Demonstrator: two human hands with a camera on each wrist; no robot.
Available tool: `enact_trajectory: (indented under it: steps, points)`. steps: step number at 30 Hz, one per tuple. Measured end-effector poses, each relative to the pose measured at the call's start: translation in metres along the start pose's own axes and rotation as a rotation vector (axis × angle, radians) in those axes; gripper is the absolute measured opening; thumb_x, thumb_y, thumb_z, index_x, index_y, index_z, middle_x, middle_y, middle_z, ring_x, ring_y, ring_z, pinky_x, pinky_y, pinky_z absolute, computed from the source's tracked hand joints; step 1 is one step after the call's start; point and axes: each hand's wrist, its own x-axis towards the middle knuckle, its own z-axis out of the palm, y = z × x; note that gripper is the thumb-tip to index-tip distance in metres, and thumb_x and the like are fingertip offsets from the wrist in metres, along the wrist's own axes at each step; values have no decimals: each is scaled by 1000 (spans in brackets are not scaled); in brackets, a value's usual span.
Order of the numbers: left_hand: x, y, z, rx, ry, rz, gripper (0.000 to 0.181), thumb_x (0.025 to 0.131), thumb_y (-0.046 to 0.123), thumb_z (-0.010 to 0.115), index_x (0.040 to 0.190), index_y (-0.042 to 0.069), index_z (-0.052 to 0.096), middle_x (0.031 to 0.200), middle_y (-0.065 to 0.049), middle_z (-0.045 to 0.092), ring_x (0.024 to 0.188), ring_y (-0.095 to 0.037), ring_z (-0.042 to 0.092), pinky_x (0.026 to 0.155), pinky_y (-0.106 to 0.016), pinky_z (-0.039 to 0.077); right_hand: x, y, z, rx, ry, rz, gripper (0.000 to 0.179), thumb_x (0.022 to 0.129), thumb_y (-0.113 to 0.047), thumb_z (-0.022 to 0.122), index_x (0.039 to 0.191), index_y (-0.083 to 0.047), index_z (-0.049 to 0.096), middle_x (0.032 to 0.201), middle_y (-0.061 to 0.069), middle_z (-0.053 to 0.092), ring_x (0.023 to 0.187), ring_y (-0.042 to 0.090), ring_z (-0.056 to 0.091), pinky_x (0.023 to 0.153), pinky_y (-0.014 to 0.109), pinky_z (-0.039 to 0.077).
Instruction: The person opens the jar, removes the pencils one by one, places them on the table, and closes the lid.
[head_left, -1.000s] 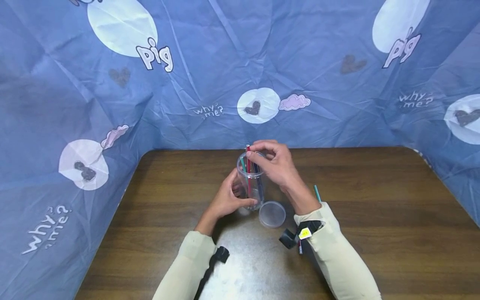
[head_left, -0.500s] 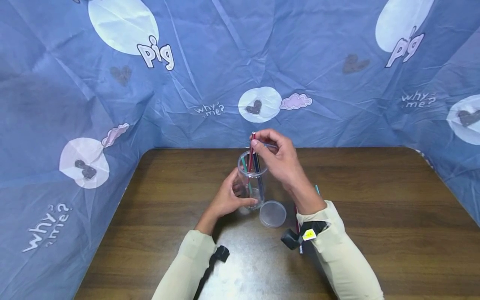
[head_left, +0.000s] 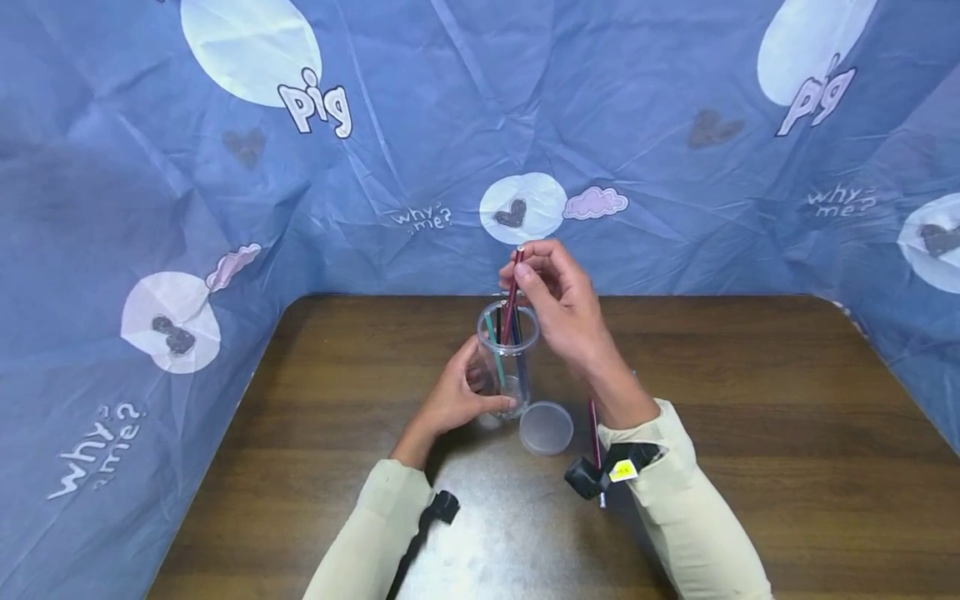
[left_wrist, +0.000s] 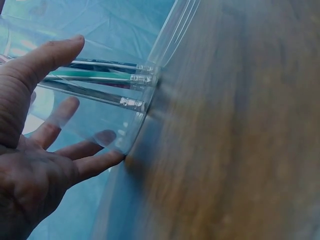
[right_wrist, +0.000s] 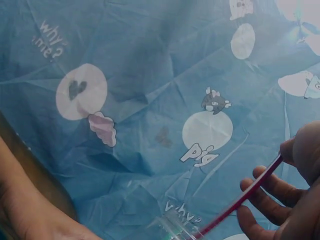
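My left hand (head_left: 457,392) holds a clear plastic jar (head_left: 513,367) upright on the table, thumb on the near side and fingers round the far side. Inside lean a green pencil (head_left: 495,350), a dark blue pencil (head_left: 522,375) and a black pencil (head_left: 500,315). Metal-banded ends of pencils (left_wrist: 132,103) rest at the jar's base in the left wrist view. Above the rim, my right hand (head_left: 562,304) pinches a red pencil (head_left: 513,296) near its upper end. Tilted, its lower part is still within the jar mouth. The right wrist view shows this red pencil (right_wrist: 240,200) running along the fingers.
A round translucent lid (head_left: 547,429) lies on the wooden table (head_left: 337,400) just in front of the jar. Another red pencil (head_left: 595,433) lies beside the right wrist, partly covered by the wrist camera. A blue printed cloth (head_left: 420,150) hangs behind and at the sides.
My right hand has moved up and slightly right, drawing the red pencil higher out of the jar and tilting it. The left hand and jar have stayed in place.
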Motion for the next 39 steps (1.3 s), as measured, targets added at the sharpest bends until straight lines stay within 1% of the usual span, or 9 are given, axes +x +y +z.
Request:
enact_trajectory:
  steps: [2, 4, 8, 14, 20, 26, 30, 33, 39]
  points:
    - [4, -10, 0, -3, -1, 16, 99, 67, -6, 88, 151, 10, 38, 136, -20, 57, 124, -42, 54, 99, -58, 46, 1, -1, 1, -17, -4, -5, 16, 102, -3, 51, 115, 7, 52, 103, 18, 65, 93, 25, 67, 90, 47, 56]
    - [5, -12, 0, -11, -3, 26, 99, 67, -5, 88, 151, 12, 38, 137, -19, 57, 124, -42, 54, 99, -58, 46, 2, -2, 1, -43, -10, -14, 17, 103, -4, 51, 116, 7, 51, 103, 20, 65, 92, 23, 68, 88, 49, 56]
    - [3, -16, -3, -15, 0, 16, 99, 67, -3, 89, 150, 18, 40, 140, -12, 57, 125, -36, 55, 99, -57, 47, 2, 0, 3, -82, -27, -30, 18, 104, -5, 49, 117, 6, 50, 102, 23, 65, 90, 22, 68, 84, 47, 58]
    - [2, -15, -3, -5, -2, 22, 98, 68, -1, 90, 150, 19, 40, 140, -11, 57, 124, -33, 56, 98, -55, 48, 3, 5, 5, -79, -44, -52, 16, 104, -3, 47, 118, 6, 47, 97, 24, 64, 87, 29, 68, 81, 52, 58]
    - [3, -14, -2, -34, -1, 28, 98, 66, -5, 89, 149, 15, 40, 138, -14, 57, 122, -39, 57, 98, -54, 49, 2, 7, 6, -127, -57, -82, 14, 104, -4, 48, 116, 4, 48, 93, 20, 62, 86, 34, 66, 73, 41, 60]
    - [2, -14, -1, -39, -4, 27, 103, 65, -8, 88, 152, 12, 37, 140, -19, 55, 126, -44, 52, 99, -57, 46, 2, 7, 6, -113, -60, -120, 14, 104, -4, 48, 115, 5, 49, 91, 19, 61, 83, 28, 65, 73, 42, 60]
    - [2, -15, -2, -32, -5, 27, 101, 65, -7, 89, 151, 12, 38, 139, -17, 56, 125, -40, 54, 99, -54, 47, 2, 6, 6, -104, -67, -165, 13, 104, -4, 48, 114, 5, 49, 90, 19, 61, 81, 23, 64, 72, 41, 60]
    - [3, -14, -4, -31, -5, 33, 99, 65, -7, 89, 149, 14, 41, 137, -15, 58, 122, -37, 57, 98, -52, 49, 3, 7, 6, -94, -79, -173, 14, 104, -4, 48, 115, 4, 48, 91, 19, 61, 81, 22, 64, 71, 44, 60]
    - [2, -13, -3, -26, -18, 10, 99, 68, -3, 89, 150, 20, 39, 141, -10, 56, 123, -32, 57, 98, -53, 49, 1, 12, 3, -132, -104, -190, 14, 103, -4, 49, 117, 2, 49, 88, 17, 62, 79, 30, 65, 67, 37, 59]
